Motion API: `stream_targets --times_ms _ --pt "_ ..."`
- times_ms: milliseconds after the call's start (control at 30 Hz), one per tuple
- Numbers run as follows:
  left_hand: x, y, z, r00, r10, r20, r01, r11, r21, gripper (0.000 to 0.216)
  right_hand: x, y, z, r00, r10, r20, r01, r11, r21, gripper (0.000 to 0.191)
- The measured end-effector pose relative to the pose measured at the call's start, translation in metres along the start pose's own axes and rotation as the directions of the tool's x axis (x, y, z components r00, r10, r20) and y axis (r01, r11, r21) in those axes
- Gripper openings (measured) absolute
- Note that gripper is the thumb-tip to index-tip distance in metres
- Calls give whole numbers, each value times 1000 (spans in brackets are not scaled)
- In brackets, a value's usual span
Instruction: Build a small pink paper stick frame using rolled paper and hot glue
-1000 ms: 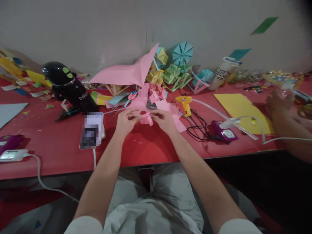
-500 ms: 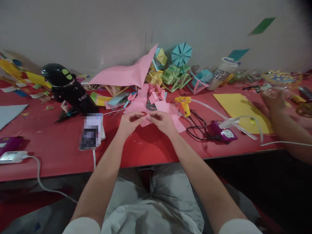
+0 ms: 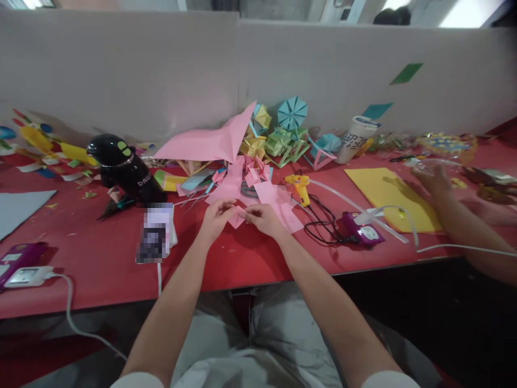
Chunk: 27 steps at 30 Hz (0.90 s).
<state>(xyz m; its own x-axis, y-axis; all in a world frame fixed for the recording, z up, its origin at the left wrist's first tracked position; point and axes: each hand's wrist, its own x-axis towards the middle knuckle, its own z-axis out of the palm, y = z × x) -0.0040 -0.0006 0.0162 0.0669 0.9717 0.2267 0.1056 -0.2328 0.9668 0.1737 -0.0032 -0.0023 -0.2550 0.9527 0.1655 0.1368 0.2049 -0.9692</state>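
My left hand (image 3: 215, 220) and my right hand (image 3: 262, 219) meet over the red table (image 3: 100, 258), both pinched on a small folded pink paper piece (image 3: 236, 217) held between their fingertips. Just behind the hands lie more pink paper sheets and folded pink pieces (image 3: 250, 180). A large creased pink sheet (image 3: 210, 141) stands against the grey partition wall.
A phone (image 3: 155, 234) on a white cable lies left of my hands, beside a black bottle (image 3: 123, 170). A yellow glue gun (image 3: 299, 186), purple device (image 3: 361, 231), yellow sheet (image 3: 390, 194) and coloured origami models (image 3: 283, 134) sit to the right. Another person's arm (image 3: 464, 226) reaches in at right.
The view has tilted up, showing the partition's top. My hands stay together on the pink piece, which is now lower and flatter between the fingers. The other person's hand has shifted left.
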Motion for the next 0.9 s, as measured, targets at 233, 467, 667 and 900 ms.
stream_targets --times_ms 233,467,667,900 --pt "-2 1 -5 999 44 -28 -36 971 237 16 -1 -1 7 999 35 -36 -31 995 93 34" --pt "5 -5 -8 992 89 -92 -57 951 303 27 10 -2 -13 993 43 -109 -36 997 62 33" --pt "11 -18 -15 986 165 -9 -112 706 699 35 40 -3 -23 902 21 -430 102 960 261 61" --pt "14 -19 -13 993 105 -49 -29 632 774 29 20 8 10 915 -139 -378 133 990 -43 40"
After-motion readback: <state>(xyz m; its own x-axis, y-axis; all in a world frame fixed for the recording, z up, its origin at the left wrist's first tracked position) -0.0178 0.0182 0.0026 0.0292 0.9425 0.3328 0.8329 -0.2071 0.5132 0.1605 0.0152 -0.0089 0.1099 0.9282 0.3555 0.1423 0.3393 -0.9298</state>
